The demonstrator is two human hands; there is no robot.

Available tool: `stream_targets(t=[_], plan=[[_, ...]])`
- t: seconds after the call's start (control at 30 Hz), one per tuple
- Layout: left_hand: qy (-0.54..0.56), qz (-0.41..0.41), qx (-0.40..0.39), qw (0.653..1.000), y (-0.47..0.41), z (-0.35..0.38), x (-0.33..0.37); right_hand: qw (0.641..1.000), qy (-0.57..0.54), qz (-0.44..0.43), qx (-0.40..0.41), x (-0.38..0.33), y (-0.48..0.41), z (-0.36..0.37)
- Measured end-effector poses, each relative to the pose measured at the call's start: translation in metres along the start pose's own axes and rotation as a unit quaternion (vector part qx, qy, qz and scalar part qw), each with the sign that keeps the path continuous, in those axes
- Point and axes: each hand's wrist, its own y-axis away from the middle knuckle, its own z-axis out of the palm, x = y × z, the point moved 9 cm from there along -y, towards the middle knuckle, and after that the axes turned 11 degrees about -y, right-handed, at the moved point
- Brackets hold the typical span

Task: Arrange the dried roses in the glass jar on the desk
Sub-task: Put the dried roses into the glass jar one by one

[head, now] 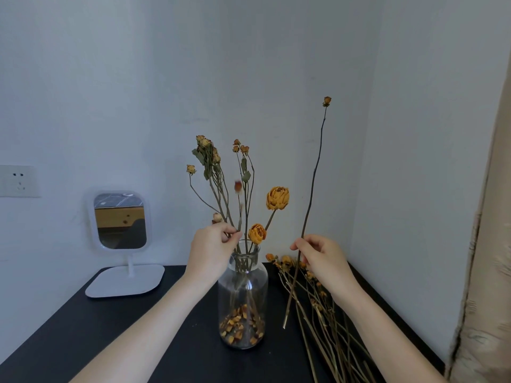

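On the black tabletop (110, 341) stands one glass jar (243, 299). The left hand (211, 250) pinches stems inside it; the right hand (322, 259) grips one long rose stem (311, 194). Loose roses (326, 322) lie alongside.

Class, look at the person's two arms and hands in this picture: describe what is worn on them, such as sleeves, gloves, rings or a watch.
Nothing is worn that the picture shows. The left hand and the right hand are bare, with no gloves, and no rings can be seen. Both forearms are uncovered right down to the bottom edge of the picture: no sleeves, no watch, no bracelets. The fingernails look short and plain.
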Motion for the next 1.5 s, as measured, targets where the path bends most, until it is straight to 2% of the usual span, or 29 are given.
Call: stream_targets(t=[0.17,0.27,0.37,0.5,0.63,0.9,1.1,1.23,1.33,1.5], plan=[[0.034,0.004,0.025,0.999,0.023,0.001,-0.006,1.0,-0.003,-0.002,-0.008,0.0,-0.001,0.003],[0.062,-0.041,0.025,0.997,0.04,0.01,-0.026,1.0,-0.012,-0.02,-0.01,-0.007,-0.002,0.005],[0.108,-0.102,-0.058,0.987,0.045,0.035,-0.048,0.997,-0.06,-0.046,-0.015,-0.022,-0.004,0.007],[0.159,-0.1,-0.215,0.958,0.037,0.072,-0.051,0.987,-0.13,-0.092,-0.019,-0.047,-0.006,0.007],[0.187,-0.099,-0.261,0.942,0.03,0.086,-0.048,0.98,-0.142,-0.138,-0.014,-0.065,-0.007,0.007],[0.181,-0.101,-0.216,0.954,0.029,0.085,-0.041,0.974,-0.144,-0.176,0.003,-0.07,-0.009,0.004],[0.096,-0.093,-0.174,0.976,0.027,0.086,-0.037,0.972,-0.147,-0.183,0.013,-0.07,-0.012,0.006],[0.182,-0.11,-0.209,0.954,0.034,0.097,-0.036,0.971,-0.147,-0.188,0.028,-0.07,-0.015,0.005],[0.193,-0.118,-0.197,0.954,0.034,0.1,-0.039,0.977,-0.11,-0.183,0.029,-0.066,-0.018,0.007],[0.161,-0.106,-0.154,0.969,0.028,0.101,-0.041,0.992,0.0,-0.127,-0.019,-0.045,-0.022,0.027]])
